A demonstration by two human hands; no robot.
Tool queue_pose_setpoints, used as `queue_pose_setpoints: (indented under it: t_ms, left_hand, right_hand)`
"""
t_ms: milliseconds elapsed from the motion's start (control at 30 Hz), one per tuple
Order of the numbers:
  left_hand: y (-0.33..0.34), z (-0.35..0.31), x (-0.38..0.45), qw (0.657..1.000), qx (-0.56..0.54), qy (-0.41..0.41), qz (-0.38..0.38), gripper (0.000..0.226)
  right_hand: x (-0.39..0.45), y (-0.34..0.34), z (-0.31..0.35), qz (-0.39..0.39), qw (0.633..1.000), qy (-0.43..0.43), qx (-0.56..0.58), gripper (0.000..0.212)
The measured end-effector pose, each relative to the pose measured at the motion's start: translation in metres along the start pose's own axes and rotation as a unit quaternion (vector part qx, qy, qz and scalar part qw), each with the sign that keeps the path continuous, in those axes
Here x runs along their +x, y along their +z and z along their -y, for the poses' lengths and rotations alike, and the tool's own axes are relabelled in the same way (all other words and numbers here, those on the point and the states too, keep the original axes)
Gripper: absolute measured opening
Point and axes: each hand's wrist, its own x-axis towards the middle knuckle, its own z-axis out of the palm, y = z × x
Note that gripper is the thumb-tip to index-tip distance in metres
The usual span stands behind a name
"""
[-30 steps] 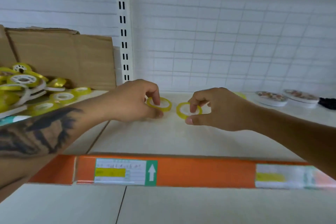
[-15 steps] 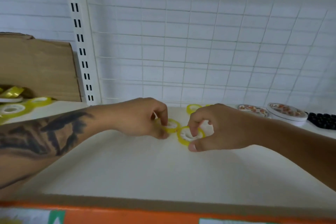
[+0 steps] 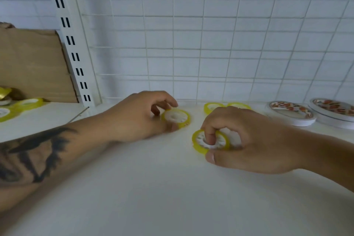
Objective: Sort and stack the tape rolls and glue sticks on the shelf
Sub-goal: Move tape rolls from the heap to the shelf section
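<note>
On the white shelf (image 3: 153, 188), my left hand (image 3: 141, 117) pinches a yellow tape roll (image 3: 177, 118) with a white core between thumb and fingers. My right hand (image 3: 247, 140) holds a second yellow tape roll (image 3: 199, 142), forefinger hooked into its core and thumb under its rim. The two rolls are a short gap apart. Two more yellow rolls (image 3: 212, 107) lie flat near the back wall, partly hidden behind my right hand. No glue sticks are in sight.
A heap of yellow tape rolls (image 3: 24, 104) lies at far left before a cardboard sheet (image 3: 32, 63). A slotted upright (image 3: 72, 44) divides the bays. Two flat white round packs (image 3: 293, 113) with red print sit at right. A wire grid backs the shelf.
The view has moved closer and lower over the shelf, so the orange price rail has dropped out of sight. Both hands still hold their rolls, now deeper on the shelf near the back rolls.
</note>
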Motion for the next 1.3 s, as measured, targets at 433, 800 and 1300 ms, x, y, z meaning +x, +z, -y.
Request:
queue_pose_setpoints:
  t_ms: [433,800,1300]
  left_hand:
    - [0.008,0.018,0.002,0.993,0.109,0.018,-0.039,0.047]
    - [0.005,0.011,-0.003,0.994,0.103,0.015,0.026,0.05]
    - [-0.08,0.031,-0.056,0.942,0.227,-0.122,0.216,0.088]
  right_hand:
    - [-0.001,0.006,0.005,-0.023,1.0,0.014,0.013,0.033]
    - [-0.002,0.005,0.002,-0.022,0.999,0.021,0.01,0.033]
    - [0.047,0.012,0.064,-0.033,0.998,0.052,-0.009,0.039]
